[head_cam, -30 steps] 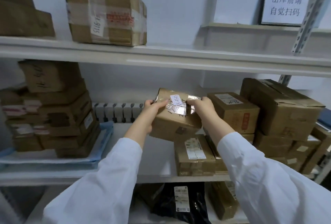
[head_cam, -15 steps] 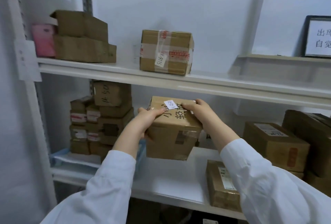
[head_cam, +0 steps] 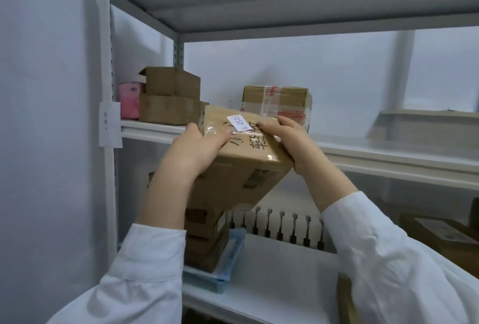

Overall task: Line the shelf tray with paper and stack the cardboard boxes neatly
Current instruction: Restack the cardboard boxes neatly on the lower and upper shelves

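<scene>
- Standing before this grey metal rack (head_cam: 145, 46), you see its shelves run from the left post off to the right, one above another
- On the lower shelf (head_cam: 274, 279) a blue tray (head_cam: 207, 283) sits at the left end, hard by the post
- On the upper shelf (head_cam: 375, 160) two brown boxes (head_cam: 169, 100) are stacked on the left, with a taped box (head_cam: 276, 102) apart from them to the right
- White sleeves (head_cam: 145, 271) cover both forearms, which reach up from below
- Up in the air between the hands is the held box (head_cam: 248, 168), brown cardboard with black writing on top
- It is tilted, in front of the upper shelf's edge and above the tray; whether it touches the shelf I cannot tell
- A stack of cardboard boxes (head_cam: 207, 240) stands in the tray, partly hidden behind the left forearm
- A blue sheet (head_cam: 237, 243) shows along the tray's right side, just beside the stack
- More brown boxes (head_cam: 440, 230) lie at the right end of the lower shelf
- The left hand (head_cam: 191, 152) grips the held box's left side, thumb flat on the top face, the other fingers out of sight underneath
- The right hand (head_cam: 293, 142) grips the right side, thumb on top, fingers curled over the edge
- A row of small black-and-white pieces (head_cam: 281, 227) lines the back of the lower shelf
- A pink pack (head_cam: 129, 100) stands against the two brown boxes on the post side
- A paper tag (head_cam: 111, 124) hangs on the post
- A white label (head_cam: 237, 122) reading K-4545 sits on the held box between the two thumbs
</scene>
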{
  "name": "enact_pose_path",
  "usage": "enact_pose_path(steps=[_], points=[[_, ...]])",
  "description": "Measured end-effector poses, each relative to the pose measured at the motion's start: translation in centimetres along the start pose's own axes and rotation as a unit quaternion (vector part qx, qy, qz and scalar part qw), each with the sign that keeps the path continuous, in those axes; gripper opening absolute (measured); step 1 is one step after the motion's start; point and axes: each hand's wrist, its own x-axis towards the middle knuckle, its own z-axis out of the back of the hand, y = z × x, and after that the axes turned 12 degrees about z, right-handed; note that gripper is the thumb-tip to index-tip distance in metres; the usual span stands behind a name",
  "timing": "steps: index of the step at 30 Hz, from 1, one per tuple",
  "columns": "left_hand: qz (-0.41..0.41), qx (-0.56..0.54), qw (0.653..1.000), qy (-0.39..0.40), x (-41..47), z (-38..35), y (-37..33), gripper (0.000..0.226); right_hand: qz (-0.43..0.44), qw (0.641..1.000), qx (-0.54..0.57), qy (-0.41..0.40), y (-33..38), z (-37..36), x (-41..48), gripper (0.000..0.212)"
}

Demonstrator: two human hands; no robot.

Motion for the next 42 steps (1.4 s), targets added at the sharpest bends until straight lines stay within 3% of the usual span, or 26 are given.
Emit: enact_pose_path(steps=[2,6,10,12,14,16,22,26,29,37,42], points=[[-0.042,0.016,0.997,-0.059,-1.1,0.9,-1.6,0.073,0.052,0.998,0.028,-0.004,1.9,0.4,0.3,0.079],[-0.112,0.070,0.978,-0.159,-2.8,1.5,-4.2,0.069,0.108,0.990,0.093,0.006,4.5,1.1,0.4,0.060],[-0.188,0.067,0.950,-0.241,-3.2,1.4,-5.8,0.076,0.159,0.972,0.171,-0.007,6.7,1.6,0.8,0.063],[-0.219,0.045,0.938,-0.265,-3.0,1.1,-6.4,0.078,0.184,0.971,0.146,-0.038,7.4,1.6,1.2,0.065],[-0.249,0.028,0.930,-0.270,-2.5,0.5,-6.7,0.079,0.207,0.972,0.092,-0.062,7.7,1.6,1.3,0.042],[-0.286,-0.012,0.924,-0.255,-1.6,0.0,-7.2,0.080,0.236,0.964,0.081,-0.085,8.3,2.0,1.7,0.022],[-0.362,-0.175,0.911,-0.091,2.2,-1.9,-8.8,0.082,0.280,0.948,0.085,-0.122,8.0,3.5,3.6,0.018],[-0.306,-0.152,0.939,-0.036,5.5,-1.9,-10.6,0.080,0.277,0.950,0.061,-0.132,6.9,4.7,4.6,0.045],[-0.309,-0.152,0.939,-0.011,8.1,-2.5,-11.7,0.076,0.270,0.954,0.029,-0.130,6.2,5.2,5.5,0.056],[-0.249,-0.230,0.935,0.103,13.2,-5.5,-12.1,0.062,0.210,0.959,-0.089,-0.166,4.4,5.2,8.1,0.032],[-0.211,-0.235,0.944,0.095,15.4,-7.0,-12.4,0.064,0.175,0.967,-0.117,-0.144,3.5,5.2,9.1,0.042]])
